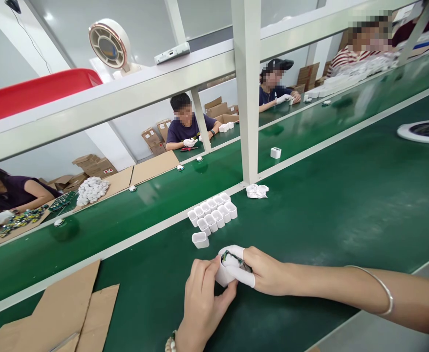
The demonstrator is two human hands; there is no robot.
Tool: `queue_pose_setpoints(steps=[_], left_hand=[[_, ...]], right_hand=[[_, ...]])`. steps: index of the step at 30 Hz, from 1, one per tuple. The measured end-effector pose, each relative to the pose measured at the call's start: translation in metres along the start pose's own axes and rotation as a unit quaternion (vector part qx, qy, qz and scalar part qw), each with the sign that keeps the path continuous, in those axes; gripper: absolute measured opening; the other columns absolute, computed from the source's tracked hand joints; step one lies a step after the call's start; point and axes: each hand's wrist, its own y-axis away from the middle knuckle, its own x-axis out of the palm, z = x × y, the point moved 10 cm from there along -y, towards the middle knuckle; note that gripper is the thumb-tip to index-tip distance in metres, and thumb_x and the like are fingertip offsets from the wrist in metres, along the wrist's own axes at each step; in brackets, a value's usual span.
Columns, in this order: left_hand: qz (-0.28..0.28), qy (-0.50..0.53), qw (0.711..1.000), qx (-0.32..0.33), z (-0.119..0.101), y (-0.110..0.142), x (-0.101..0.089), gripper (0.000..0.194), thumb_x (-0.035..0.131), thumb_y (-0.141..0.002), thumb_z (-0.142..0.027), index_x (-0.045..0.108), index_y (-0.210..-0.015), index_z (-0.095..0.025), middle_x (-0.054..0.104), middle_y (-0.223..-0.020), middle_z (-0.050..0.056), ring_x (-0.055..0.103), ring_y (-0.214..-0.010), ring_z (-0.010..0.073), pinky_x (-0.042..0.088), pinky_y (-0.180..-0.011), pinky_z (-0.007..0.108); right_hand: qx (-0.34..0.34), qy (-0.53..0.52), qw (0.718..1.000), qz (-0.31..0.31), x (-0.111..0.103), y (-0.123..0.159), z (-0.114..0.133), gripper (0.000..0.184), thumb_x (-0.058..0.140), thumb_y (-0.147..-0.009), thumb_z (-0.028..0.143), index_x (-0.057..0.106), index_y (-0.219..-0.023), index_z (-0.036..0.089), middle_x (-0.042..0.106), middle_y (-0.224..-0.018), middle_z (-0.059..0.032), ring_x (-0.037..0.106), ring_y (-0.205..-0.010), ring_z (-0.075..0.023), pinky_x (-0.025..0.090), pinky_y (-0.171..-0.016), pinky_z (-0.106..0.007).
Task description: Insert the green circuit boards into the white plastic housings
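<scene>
My left hand (pixel 204 296) grips a small white plastic housing (pixel 222 277) over the green work surface. White finger cots cover fingertips of my right hand (pixel 269 274), which pinches a small green circuit board (pixel 246 267) with a round white part at the housing's mouth. How deep the board sits inside is hidden by my fingers. Just beyond my hands, a single open white housing (pixel 200 240) stands in front of rows of several similar housings (pixel 216 220), all upright with open tops.
Cut cardboard (pixel 66 298) lies at the left. A crumpled white cloth (pixel 257 191) rests by the frame post (pixel 246 98). Beyond runs a green conveyor belt (pixel 156 195) carrying small parts and a white housing (pixel 275 153). Several co-workers sit across it. A white fan (pixel 425 132) is at the right.
</scene>
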Motion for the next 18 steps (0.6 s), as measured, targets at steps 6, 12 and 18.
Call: queue_pose_setpoints(steps=[6, 12, 18], left_hand=[[0.004, 0.004, 1.000, 0.001, 0.001, 0.001, 0.002, 0.039, 0.066, -0.082, -0.017, 0.051, -0.118, -0.012, 0.061, -0.089, 0.008, 0.055, -0.076, 0.0184, 0.052, -0.061, 0.030], [0.006, 0.026, 1.000, -0.007, 0.008, 0.003, 0.003, 0.040, 0.065, -0.081, -0.014, 0.051, -0.119, -0.013, 0.061, -0.090, 0.008, 0.055, -0.078, 0.0188, 0.052, -0.063, 0.031], [-0.012, 0.050, 0.999, 0.009, 0.003, 0.002, -0.001, 0.043, 0.068, -0.080, -0.014, 0.052, -0.120, -0.014, 0.062, -0.095, 0.009, 0.057, -0.083, 0.0193, 0.052, -0.068, 0.031]], right_hand=[[0.006, -0.005, 1.000, -0.016, -0.002, 0.001, -0.005, 0.015, 0.047, -0.091, 0.024, 0.056, -0.099, 0.015, 0.060, -0.079, -0.0007, 0.051, -0.063, -0.0105, 0.043, -0.060, -0.022], [0.032, -0.094, 0.995, 0.002, -0.001, -0.003, -0.009, 0.037, 0.070, -0.079, 0.033, 0.056, -0.109, 0.016, 0.061, -0.082, 0.0007, 0.053, -0.066, -0.0103, 0.045, -0.060, -0.021], [0.011, -0.174, 0.984, 0.022, 0.002, -0.007, -0.014, 0.048, 0.035, -0.098, 0.051, 0.055, -0.120, 0.013, 0.060, -0.077, -0.0029, 0.056, -0.060, -0.0119, 0.050, -0.059, -0.026]])
